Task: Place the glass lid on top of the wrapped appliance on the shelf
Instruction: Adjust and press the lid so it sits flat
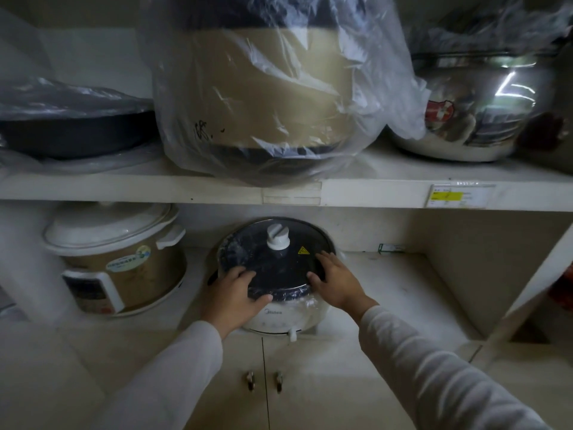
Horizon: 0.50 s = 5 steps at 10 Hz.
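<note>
A round glass lid with a white knob and a yellow warning sticker lies on a white, plastic-wrapped cooker on the lower shelf. My left hand grips the lid's near-left rim, thumb over the front edge. My right hand rests on the near-right rim, fingers spread on the glass. Both sleeves are white. The lid looks level on the appliance.
A beige rice cooker stands left of the wrapped cooker. The upper shelf holds a bagged dark pan, a large bagged beige cooker and a steel pot. Cabinet doors with two handles sit below.
</note>
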Tool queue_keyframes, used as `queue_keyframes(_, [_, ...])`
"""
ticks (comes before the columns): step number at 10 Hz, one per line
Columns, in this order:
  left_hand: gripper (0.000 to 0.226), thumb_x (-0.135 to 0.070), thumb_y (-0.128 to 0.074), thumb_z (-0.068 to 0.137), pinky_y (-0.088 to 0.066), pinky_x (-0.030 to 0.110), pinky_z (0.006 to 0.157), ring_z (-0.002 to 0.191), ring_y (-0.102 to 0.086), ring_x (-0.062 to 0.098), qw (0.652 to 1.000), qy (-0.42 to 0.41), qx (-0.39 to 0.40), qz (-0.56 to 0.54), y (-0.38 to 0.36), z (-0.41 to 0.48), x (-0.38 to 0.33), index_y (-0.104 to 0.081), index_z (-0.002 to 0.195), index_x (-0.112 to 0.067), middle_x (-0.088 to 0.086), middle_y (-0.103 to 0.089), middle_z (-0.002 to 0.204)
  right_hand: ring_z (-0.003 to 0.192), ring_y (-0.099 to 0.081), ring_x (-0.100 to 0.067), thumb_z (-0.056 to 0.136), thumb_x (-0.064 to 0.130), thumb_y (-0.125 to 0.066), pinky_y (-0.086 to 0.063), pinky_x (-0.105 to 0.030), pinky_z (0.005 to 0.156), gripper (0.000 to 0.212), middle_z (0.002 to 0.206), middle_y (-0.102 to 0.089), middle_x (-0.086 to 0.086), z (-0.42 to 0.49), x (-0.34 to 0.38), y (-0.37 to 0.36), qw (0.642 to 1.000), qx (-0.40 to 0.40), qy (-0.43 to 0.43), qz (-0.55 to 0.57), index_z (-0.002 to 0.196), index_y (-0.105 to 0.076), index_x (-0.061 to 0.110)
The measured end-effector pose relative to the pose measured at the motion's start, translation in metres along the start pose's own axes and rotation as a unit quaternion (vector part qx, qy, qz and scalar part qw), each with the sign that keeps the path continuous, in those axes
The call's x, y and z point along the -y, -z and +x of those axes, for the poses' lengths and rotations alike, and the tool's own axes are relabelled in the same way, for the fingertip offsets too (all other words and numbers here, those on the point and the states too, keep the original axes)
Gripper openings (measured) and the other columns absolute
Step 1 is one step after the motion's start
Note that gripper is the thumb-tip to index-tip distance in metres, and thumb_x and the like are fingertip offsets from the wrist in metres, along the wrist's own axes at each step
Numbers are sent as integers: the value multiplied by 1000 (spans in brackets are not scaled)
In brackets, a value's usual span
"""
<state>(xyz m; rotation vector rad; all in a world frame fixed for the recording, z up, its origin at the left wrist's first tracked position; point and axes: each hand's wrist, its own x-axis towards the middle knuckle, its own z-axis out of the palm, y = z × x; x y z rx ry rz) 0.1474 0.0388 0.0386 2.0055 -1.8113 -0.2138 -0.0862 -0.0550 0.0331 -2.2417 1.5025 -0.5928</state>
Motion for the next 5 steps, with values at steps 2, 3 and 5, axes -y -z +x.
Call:
queue_keyframes(2, [62,-64,-61,76,-54,42,92,114,-60,25,1000,-5,16,8,0,-2,-1,-63,123,-23,0,-61,129,146,-31,-28,95,41,-53,-29,-38,118,62,158,-35,-10,-11,-5,5,999,32,6,-20,149,-36,15])
queue_keyframes(3, [58,-58,-67,78,-53,42,93,114,-60,25,1000,-2,22,-2,0,2,-1,-64,122,-21,2,-62,128,143,-37,-28,93,36,-57,-30,-35,115,60,156,-38,-9,-18,-4,12,999,36,18,-22,146,-40,14])
queue_keyframes(5, [61,-54,-71,80,-51,40,97,118,-58,25,1000,1,20,-16,-2,6,1,-63,129,-18,4,-61,132,118,-61,-25,92,27,-60,-45,-28,94,34,129,-67,-3,-48,10,43,995,60,81,-3,125,-63,21])
